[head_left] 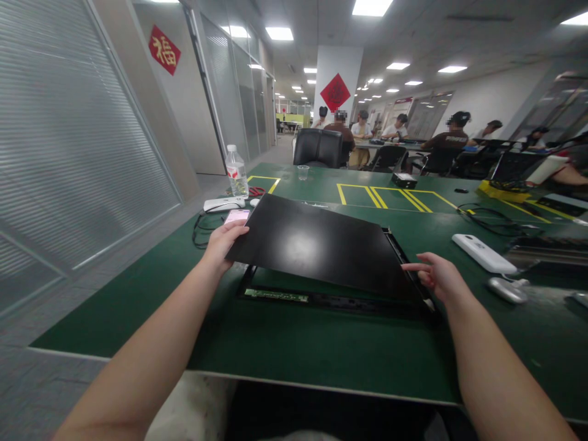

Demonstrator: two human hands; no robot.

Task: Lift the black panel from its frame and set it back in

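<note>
A glossy black flat screen panel (316, 245) is tilted above a black frame (335, 302), its left side raised and its right side low at the frame. My left hand (223, 243) grips the panel's left edge, thumb on top; its other fingers are partly hidden. At the right edge, my right hand (440, 278) has its index finger stretched out against the panel or the frame's side; I cannot tell which. Its other fingers are bent and hold nothing visible. A green circuit board strip (275, 296) shows along the frame's near side.
On the green table (321, 355), a water bottle (236, 171), a phone (237, 215) and cables lie beyond my left hand. A white power bank (483, 253) and a grey mouse (507, 290) are at the right. A plastic cup (303, 172) stands farther back. Several people sit at tables beyond.
</note>
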